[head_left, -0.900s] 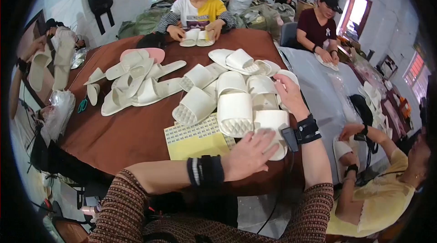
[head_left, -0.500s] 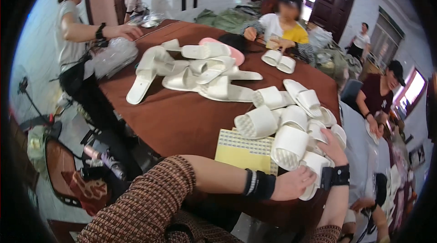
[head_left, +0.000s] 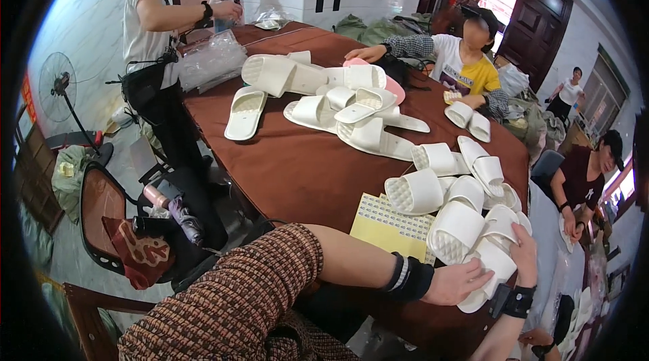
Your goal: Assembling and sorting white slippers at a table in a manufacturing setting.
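Observation:
My left hand (head_left: 454, 283) lies at the near end of a white slipper (head_left: 497, 261), its bent fingers pressed on it. On the slipper's right side my right hand (head_left: 525, 253) holds the edge, fingertips reaching up to another white slipper (head_left: 501, 222) just beyond. Whatever lies under my left fingertips is hidden. Left of my hands, a yellow sheet of small labels (head_left: 387, 231) rests partly under the pile. More white slippers (head_left: 455, 227) with bumpy insoles crowd together beyond my hands.
Another heap of white slippers (head_left: 365, 101) covers the brown tabletop (head_left: 270, 172) farther off, with a pink slipper (head_left: 394, 89) behind it. Across the table a person (head_left: 463, 67) sits by a white pair. One person (head_left: 152, 30) stands at left near clear plastic bags (head_left: 213, 61). A chair (head_left: 101, 219) holds bags.
The view has swung left, so the table sits farther right. My right hand has drawn back along the slipper. The person across now reaches toward the pink slipper; the standing person's arm has moved off the table.

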